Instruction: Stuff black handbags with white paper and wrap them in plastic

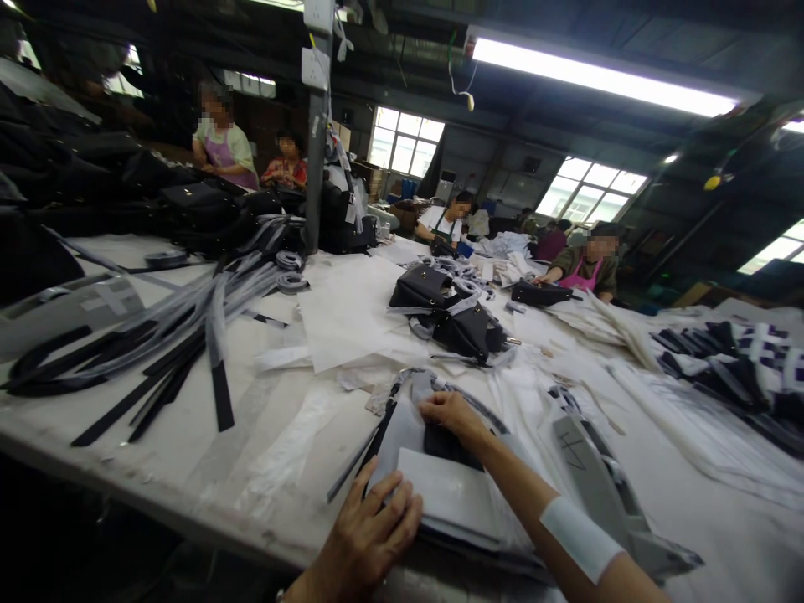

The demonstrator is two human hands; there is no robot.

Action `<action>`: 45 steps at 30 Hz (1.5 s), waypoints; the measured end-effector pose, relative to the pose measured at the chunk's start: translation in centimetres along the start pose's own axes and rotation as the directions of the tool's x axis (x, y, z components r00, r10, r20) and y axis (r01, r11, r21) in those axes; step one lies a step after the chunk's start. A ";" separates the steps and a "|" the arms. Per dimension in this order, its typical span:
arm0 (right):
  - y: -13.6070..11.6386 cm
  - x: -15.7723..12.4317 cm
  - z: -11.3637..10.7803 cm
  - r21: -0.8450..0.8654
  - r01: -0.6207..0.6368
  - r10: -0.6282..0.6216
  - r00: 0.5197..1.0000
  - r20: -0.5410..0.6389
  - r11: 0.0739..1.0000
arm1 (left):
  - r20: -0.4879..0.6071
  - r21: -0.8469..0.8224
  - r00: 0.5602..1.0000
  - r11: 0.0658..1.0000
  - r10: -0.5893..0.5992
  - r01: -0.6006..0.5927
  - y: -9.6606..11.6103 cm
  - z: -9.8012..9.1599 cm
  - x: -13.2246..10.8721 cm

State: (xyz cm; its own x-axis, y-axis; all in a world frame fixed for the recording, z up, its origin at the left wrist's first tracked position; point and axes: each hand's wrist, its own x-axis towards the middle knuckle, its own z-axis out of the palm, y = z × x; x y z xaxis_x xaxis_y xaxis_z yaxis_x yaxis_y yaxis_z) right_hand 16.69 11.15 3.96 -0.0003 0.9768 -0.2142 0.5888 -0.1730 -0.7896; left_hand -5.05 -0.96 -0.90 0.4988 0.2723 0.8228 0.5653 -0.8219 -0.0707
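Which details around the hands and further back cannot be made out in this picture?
In the head view:
Right hand: its own fingers hide what the fingertips hold.
Black piece: partly covered by white sheet and right forearm.
Left hand: forearm cut off by bottom edge.
Co-worker in red: hands too small to read.

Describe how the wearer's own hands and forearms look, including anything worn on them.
The left hand and right hand are bare, without gloves. The visible right forearm has no sleeve; a pale, bluish-white rectangular patch lies flat on it. By the left wrist, a small dark item shows at the frame's edge, too cut off to identify.
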 end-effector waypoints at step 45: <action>-0.2 -9.2 2.8 -0.063 0.616 -0.618 0.772 -0.147 0.785 | -0.011 -0.089 0.996 0.992 -0.089 0.088 0.4 0.0 0.2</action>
State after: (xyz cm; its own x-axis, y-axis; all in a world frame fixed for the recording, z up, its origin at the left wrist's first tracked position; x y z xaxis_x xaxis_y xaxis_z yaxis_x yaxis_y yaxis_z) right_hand 14.36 1.84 4.45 -0.2453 0.8799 0.4069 0.5128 0.4740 -0.7159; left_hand -4.74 -1.21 -0.81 0.4388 0.3389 0.8322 0.5461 -0.8361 0.0526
